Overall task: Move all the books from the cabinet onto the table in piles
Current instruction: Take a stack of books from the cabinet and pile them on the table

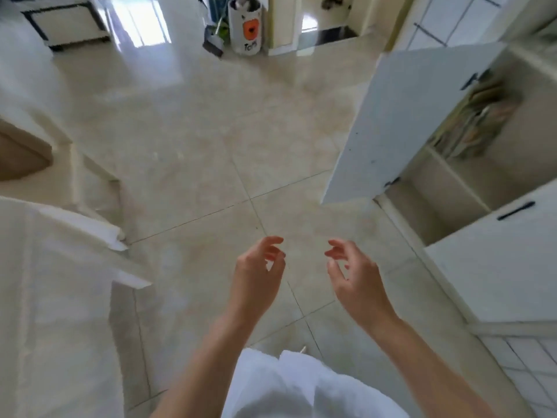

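A white cabinet stands at the right with its door swung open. On its upper shelf a blurred row of colourful books leans together; the shelf below looks bare. The table, draped in a white cloth, fills the lower left. My left hand and my right hand hang side by side over the floor in front of me, fingers loosely curled, each holding nothing. Both are well short of the cabinet.
Beige floor tiles spread between table and cabinet. A brown box sits at the left edge. At the far wall stand a white bin with an orange label and a broom and dustpan.
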A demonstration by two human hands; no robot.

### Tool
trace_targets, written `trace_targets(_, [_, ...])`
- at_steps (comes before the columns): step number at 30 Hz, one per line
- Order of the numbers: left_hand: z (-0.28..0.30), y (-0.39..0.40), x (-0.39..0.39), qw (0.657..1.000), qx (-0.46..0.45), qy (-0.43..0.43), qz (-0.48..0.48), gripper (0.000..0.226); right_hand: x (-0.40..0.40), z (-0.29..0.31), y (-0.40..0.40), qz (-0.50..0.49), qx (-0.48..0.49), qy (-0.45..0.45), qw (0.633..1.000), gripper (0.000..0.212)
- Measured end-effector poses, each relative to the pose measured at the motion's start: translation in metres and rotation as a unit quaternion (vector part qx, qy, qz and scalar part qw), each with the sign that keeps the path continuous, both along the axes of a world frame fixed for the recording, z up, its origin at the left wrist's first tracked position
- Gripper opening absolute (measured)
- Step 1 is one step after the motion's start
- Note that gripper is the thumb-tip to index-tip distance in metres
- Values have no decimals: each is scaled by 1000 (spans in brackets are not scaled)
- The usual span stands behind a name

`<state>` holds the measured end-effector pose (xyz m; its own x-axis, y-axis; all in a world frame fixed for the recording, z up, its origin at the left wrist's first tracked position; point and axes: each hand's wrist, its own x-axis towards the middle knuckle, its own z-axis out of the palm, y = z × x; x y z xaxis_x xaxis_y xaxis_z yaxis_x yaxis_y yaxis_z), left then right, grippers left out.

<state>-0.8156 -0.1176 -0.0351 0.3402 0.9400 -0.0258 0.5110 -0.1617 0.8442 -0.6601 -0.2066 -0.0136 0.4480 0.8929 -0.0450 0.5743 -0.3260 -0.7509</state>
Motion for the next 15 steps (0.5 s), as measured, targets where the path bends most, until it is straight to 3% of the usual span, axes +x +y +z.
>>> trace_targets(8, [-10, -33, 173, 987, -61, -18, -151, 28, 141, 7, -84, -198, -9, 26, 980, 27])
trace_targets(15, [-15, -19, 281, 966, -70, 7, -247, 30, 232, -5, -88, -291, -14, 48, 956, 26])
